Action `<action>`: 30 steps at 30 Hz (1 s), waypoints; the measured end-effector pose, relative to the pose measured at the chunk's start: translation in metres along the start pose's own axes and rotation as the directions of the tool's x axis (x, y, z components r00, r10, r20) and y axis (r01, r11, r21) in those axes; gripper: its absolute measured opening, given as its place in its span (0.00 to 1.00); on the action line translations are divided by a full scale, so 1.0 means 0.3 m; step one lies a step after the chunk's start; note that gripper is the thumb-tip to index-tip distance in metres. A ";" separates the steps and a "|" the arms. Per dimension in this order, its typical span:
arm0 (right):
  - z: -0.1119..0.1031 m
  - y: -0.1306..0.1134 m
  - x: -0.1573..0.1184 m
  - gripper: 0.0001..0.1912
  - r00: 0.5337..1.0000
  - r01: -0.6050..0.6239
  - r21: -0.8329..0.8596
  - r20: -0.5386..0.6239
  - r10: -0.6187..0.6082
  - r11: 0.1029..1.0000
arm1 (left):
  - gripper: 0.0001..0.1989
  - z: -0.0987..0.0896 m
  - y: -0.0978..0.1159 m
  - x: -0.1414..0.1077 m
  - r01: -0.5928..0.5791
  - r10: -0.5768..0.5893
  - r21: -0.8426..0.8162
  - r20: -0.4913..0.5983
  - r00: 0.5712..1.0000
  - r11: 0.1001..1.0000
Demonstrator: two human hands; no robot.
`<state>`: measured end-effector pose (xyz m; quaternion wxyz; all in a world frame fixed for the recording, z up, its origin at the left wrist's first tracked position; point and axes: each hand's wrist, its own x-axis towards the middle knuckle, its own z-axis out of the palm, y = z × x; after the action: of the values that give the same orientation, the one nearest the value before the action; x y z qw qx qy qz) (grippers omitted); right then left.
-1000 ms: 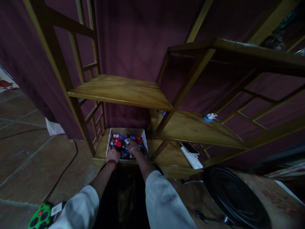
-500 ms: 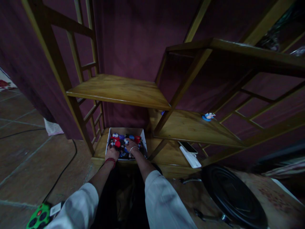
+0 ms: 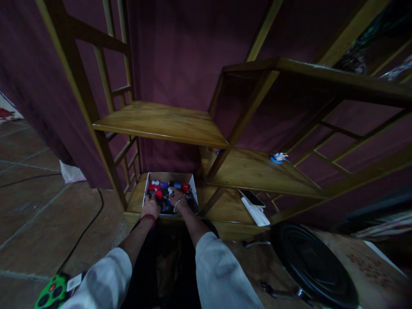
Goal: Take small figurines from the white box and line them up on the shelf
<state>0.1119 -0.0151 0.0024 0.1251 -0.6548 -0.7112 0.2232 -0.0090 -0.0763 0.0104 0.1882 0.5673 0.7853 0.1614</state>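
A shallow cardboard box [image 3: 174, 176] with white edges sits on the lowest wooden shelf, filled with small colourful toy figurines. My left hand [image 3: 151, 207], wearing a red bead bracelet, reaches over the box's near left corner. Its fingers curl down beside a round red piece [image 3: 159, 195], and what they grip is hidden. My right hand [image 3: 178, 199], with a pale bracelet, is inside the box. Its fingers are closed at a small white and blue figurine [image 3: 170, 191]. Red pieces [image 3: 185, 188] lie behind that hand.
Above the box juts a wooden shelf [image 3: 161, 122]. On the right shelf [image 3: 244, 169] stands a blue and white figurine [image 3: 278, 158]. A phone [image 3: 252, 198] and a white object [image 3: 256, 212] lie below it. A black round stool [image 3: 313, 264] stands at right, a green controller-like thing [image 3: 51, 292] at lower left.
The view has shifted slightly, so the right-hand shelves sit a little further left. Both hands stay in the box with almost no visible movement.
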 end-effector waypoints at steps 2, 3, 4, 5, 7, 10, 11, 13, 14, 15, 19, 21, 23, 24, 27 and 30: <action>0.002 0.003 -0.005 0.21 1.000 0.007 0.002 -0.009 -0.007 1.000 | 0.17 -0.006 0.002 -0.002 0.010 -0.010 0.005 0.013 1.000 1.000; 0.002 0.004 -0.007 0.21 1.000 0.010 0.003 -0.008 -0.010 1.000 | 0.17 -0.008 0.003 -0.003 0.018 -0.018 0.005 0.020 1.000 1.000; 0.003 0.006 -0.009 0.21 1.000 0.012 0.003 -0.007 -0.012 1.000 | 0.18 -0.009 0.004 -0.003 0.027 -0.027 0.006 0.022 0.999 1.000; 0.003 0.009 -0.012 0.21 1.000 0.013 0.002 -0.005 -0.013 1.000 | 0.18 -0.009 0.004 -0.004 0.034 -0.034 0.007 0.019 0.999 0.999; 0.004 0.013 -0.016 0.21 1.000 0.016 0.000 0.000 -0.016 1.000 | 0.20 -0.006 0.004 -0.006 0.048 -0.048 0.010 0.002 0.999 0.999; 0.006 0.019 -0.022 0.22 1.000 0.019 -0.004 -0.001 -0.019 1.000 | 0.22 -0.001 0.004 -0.009 0.061 -0.060 0.013 -0.010 0.998 0.998; 0.006 0.020 -0.025 0.21 1.000 0.022 -0.005 -0.008 -0.022 1.000 | 0.22 -0.001 0.004 -0.010 0.061 -0.061 0.018 -0.002 0.998 0.998; 0.006 0.019 -0.030 0.21 0.999 0.031 -0.004 -0.032 -0.031 1.000 | 0.20 -0.004 0.007 -0.015 0.043 -0.044 0.045 0.020 0.999 0.998; 0.005 0.018 -0.033 0.20 0.998 0.037 -0.002 -0.042 -0.038 0.999 | 0.18 -0.007 0.010 -0.017 0.030 -0.032 0.064 0.027 0.999 0.997; 0.003 0.017 -0.036 0.20 0.998 0.045 -0.001 -0.048 -0.045 0.999 | 0.17 -0.010 0.013 -0.021 0.019 -0.022 0.086 0.033 0.999 0.996; -0.014 0.009 -0.055 0.19 0.996 0.065 0.005 -0.055 -0.065 0.998 | 0.15 -0.025 0.035 -0.033 0.029 -0.038 0.155 0.057 0.998 0.988; -0.025 0.005 -0.065 0.19 0.996 0.067 0.012 -0.062 -0.066 0.998 | 0.16 -0.031 0.043 -0.034 0.038 -0.051 0.162 0.078 0.996 0.986; -0.036 0.004 -0.075 0.20 0.994 0.077 0.024 -0.075 -0.075 0.997 | 0.17 -0.033 0.045 -0.032 0.021 -0.035 0.157 0.091 0.995 0.987; -0.042 0.004 -0.080 0.20 0.992 0.091 0.032 -0.085 -0.088 0.995 | 0.17 -0.033 0.044 -0.029 0.007 -0.021 0.152 0.094 0.995 0.988; -0.058 0.006 -0.091 0.20 0.982 0.157 0.062 -0.118 -0.149 0.986 | 0.19 -0.030 0.038 -0.025 -0.015 0.002 0.141 0.090 0.996 0.990; -0.075 0.010 -0.098 0.19 0.976 0.189 0.076 -0.123 -0.179 0.979 | 0.21 -0.027 0.035 -0.028 0.003 -0.015 0.135 0.082 0.997 0.991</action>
<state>0.1284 -0.0405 0.0240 0.2147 -0.5918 -0.7500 0.2031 -0.0017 -0.0815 0.0235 0.1825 0.5814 0.7885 0.0834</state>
